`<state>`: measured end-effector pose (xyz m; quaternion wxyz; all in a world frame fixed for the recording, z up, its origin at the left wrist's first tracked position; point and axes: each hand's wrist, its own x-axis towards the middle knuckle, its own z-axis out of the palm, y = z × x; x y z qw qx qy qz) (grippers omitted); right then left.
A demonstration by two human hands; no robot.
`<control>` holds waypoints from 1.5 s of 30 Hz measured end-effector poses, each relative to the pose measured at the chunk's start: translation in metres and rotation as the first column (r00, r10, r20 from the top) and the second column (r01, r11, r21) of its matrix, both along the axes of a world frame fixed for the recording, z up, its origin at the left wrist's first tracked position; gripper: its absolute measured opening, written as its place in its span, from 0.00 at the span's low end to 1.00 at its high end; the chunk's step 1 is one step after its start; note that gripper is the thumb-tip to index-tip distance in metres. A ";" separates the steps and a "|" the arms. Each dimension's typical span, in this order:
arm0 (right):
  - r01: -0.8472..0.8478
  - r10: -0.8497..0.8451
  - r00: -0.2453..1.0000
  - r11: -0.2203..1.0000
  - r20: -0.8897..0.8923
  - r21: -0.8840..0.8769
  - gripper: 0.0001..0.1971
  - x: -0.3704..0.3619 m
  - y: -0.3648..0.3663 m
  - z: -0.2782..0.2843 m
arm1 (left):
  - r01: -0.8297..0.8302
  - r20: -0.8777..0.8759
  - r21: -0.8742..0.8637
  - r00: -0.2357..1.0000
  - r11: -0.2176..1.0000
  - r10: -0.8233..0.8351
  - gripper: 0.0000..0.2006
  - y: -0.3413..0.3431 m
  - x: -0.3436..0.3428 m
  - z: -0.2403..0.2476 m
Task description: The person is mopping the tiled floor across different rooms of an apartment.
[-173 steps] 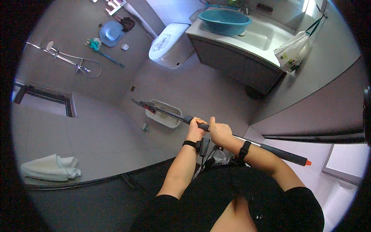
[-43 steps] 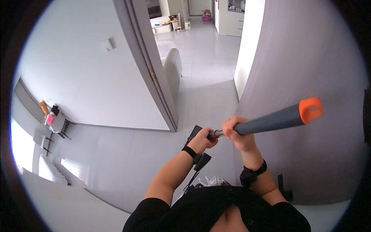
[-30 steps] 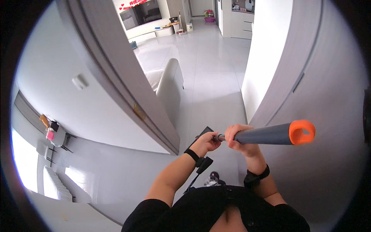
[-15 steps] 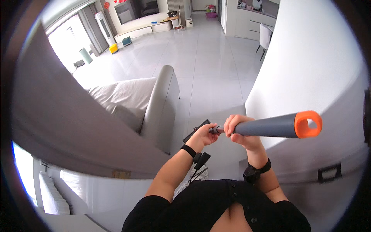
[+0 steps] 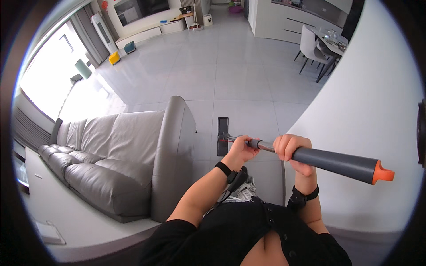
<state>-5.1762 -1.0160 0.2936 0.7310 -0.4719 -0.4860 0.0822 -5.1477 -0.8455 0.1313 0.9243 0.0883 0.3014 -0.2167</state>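
Note:
A flat mop [image 5: 339, 164] with a dark grey grip and an orange end loop slants across in front of me. Its black rectangular head [image 5: 222, 148] rests on the tiled floor, to the right of the sofa arm. My left hand [image 5: 243, 150] is closed round the thinner pole, near a dark collar. Higher up, my right hand [image 5: 293, 150] wraps round the metal pole where the grey grip begins. Both wrists wear black bands with small black devices. Part of the pole is hidden behind my fingers.
A grey leather sofa [image 5: 111, 186] stands at my left, its arm [image 5: 175, 150] close to the mop. On the right runs a white wall [image 5: 364, 115]. Farther off are a dining chair [image 5: 309, 46], a table [image 5: 330, 42], and a yellow case [image 5: 114, 58] on the tiled floor [image 5: 177, 71].
The view has moved past the wall edge, showing more of the sofa and the dining table. The mop head has turned from slanted to lengthwise; the handle end has swung right and down.

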 end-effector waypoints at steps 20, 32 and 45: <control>-0.384 0.381 0.922 0.923 -0.072 -0.035 0.45 0.466 0.263 -0.015 | -0.572 -0.227 -0.080 0.808 0.816 0.544 0.11 0.261 0.415 -0.020; -0.480 0.475 0.871 0.877 -0.126 -0.011 0.40 0.696 0.434 -0.013 | -0.686 -0.230 -0.041 0.714 0.727 0.661 0.12 0.437 0.604 -0.021; -0.899 0.879 0.437 0.435 -0.193 -0.052 0.41 0.942 0.666 -0.012 | -0.942 -0.303 -0.049 0.331 0.332 0.893 0.12 0.617 0.755 -0.034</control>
